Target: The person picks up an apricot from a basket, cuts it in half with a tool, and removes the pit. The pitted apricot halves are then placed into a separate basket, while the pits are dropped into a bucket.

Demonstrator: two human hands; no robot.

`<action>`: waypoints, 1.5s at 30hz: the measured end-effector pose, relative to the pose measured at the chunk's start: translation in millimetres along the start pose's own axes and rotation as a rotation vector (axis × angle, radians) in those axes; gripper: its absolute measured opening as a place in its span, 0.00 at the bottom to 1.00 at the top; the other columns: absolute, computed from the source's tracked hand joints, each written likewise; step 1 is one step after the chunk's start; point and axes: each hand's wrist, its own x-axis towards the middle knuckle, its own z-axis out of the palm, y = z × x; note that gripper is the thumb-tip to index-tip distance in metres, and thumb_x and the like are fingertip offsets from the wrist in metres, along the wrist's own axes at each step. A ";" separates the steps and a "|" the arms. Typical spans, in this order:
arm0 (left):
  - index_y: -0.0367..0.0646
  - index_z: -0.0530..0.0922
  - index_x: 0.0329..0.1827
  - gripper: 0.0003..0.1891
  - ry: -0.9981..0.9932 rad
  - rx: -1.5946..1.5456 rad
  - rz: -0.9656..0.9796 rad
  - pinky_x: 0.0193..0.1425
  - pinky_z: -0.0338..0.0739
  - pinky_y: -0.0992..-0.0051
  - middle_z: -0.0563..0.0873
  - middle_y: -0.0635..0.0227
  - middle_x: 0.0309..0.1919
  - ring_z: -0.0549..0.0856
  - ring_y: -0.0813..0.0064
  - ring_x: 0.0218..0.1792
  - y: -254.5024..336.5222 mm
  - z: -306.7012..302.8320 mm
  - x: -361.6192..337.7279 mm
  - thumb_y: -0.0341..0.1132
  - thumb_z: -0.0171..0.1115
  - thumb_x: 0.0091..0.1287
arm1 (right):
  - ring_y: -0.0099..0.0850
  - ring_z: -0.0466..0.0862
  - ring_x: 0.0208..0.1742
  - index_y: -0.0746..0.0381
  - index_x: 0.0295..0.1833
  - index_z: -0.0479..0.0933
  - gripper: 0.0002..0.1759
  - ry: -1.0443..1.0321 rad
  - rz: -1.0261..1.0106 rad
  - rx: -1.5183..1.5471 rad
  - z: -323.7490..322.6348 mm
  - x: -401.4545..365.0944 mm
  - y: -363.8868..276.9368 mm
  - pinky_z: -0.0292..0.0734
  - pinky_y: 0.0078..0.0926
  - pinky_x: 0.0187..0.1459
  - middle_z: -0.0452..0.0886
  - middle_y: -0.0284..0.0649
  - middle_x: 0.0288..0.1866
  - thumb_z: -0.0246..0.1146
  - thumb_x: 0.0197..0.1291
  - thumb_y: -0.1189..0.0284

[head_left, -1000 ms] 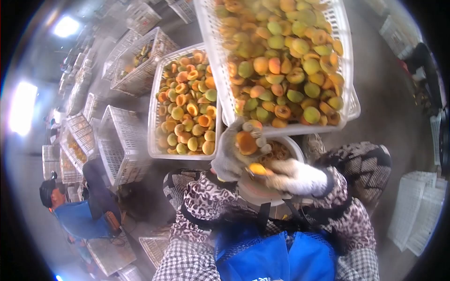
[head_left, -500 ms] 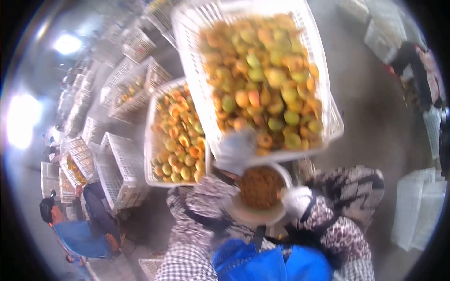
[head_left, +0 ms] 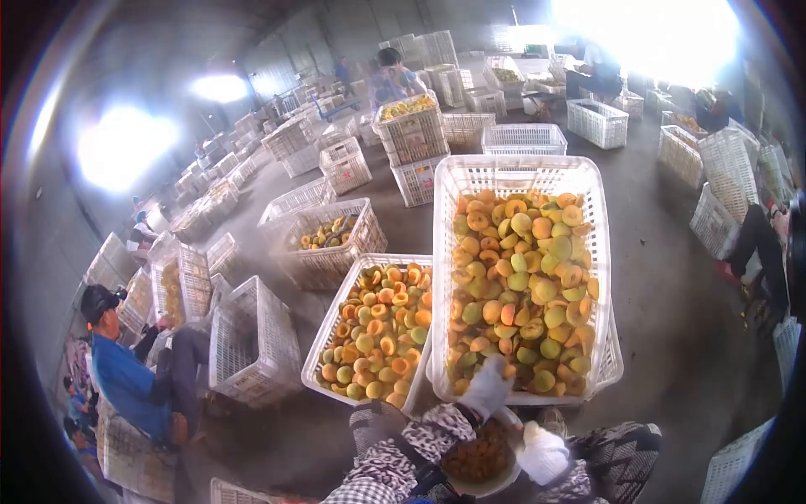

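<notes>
My left hand (head_left: 488, 389), in a pale glove and blurred by motion, reaches over the near edge of a white crate (head_left: 593, 186). Its fingertips are right at the halved apricots (head_left: 522, 290) heaped there, orange and green. In another pale glove, my right hand (head_left: 543, 454) is closed beside the right rim of a bowl; what it holds, if anything, I cannot tell. The bowl (head_left: 505, 483) sits between my knees and contains brown pits (head_left: 477, 456). My left forearm crosses over part of it.
Left of the full crate stands a lower crate (head_left: 314, 357) of apricot halves. An upright white crate (head_left: 252, 340) and a seated person in blue (head_left: 126, 374) are farther left. Stacked crates (head_left: 413, 139) and other people fill the background. Grey floor (head_left: 663, 277) shows at right.
The view has tilted up, so the crates and bowl appear lower and more of the hall shows. My left hand has moved from near the bowl onto the crate's near-edge fruit. My right hand stays beside the bowl.
</notes>
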 end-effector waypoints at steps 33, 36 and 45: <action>0.38 0.73 0.48 0.21 -0.073 -1.392 -0.314 0.56 0.80 0.60 0.81 0.59 0.39 0.83 0.63 0.43 49.8 -77.8 -45.5 0.49 0.41 0.78 | 0.46 0.80 0.22 0.64 0.42 0.70 0.13 0.302 -0.246 0.474 8.0 28.3 -42.7 0.74 0.39 0.23 0.77 0.48 0.21 0.58 0.65 0.64; 0.38 0.74 0.47 0.21 -0.102 -1.539 -0.407 0.54 0.80 0.61 0.82 0.59 0.39 0.83 0.64 0.42 57.5 -87.2 -38.8 0.49 0.43 0.78 | 0.47 0.80 0.21 0.64 0.41 0.69 0.14 0.114 -0.094 0.712 -11.3 31.5 -43.4 0.74 0.41 0.23 0.76 0.49 0.20 0.58 0.67 0.63; 0.41 0.73 0.33 0.19 -0.284 -1.656 -0.487 0.47 0.81 0.62 0.79 0.61 0.31 0.82 0.66 0.35 30.7 -82.9 -37.3 0.48 0.51 0.75 | 0.51 0.83 0.29 0.66 0.40 0.70 0.18 -0.186 0.087 0.853 -23.0 27.2 -50.7 0.76 0.44 0.30 0.81 0.51 0.26 0.56 0.67 0.59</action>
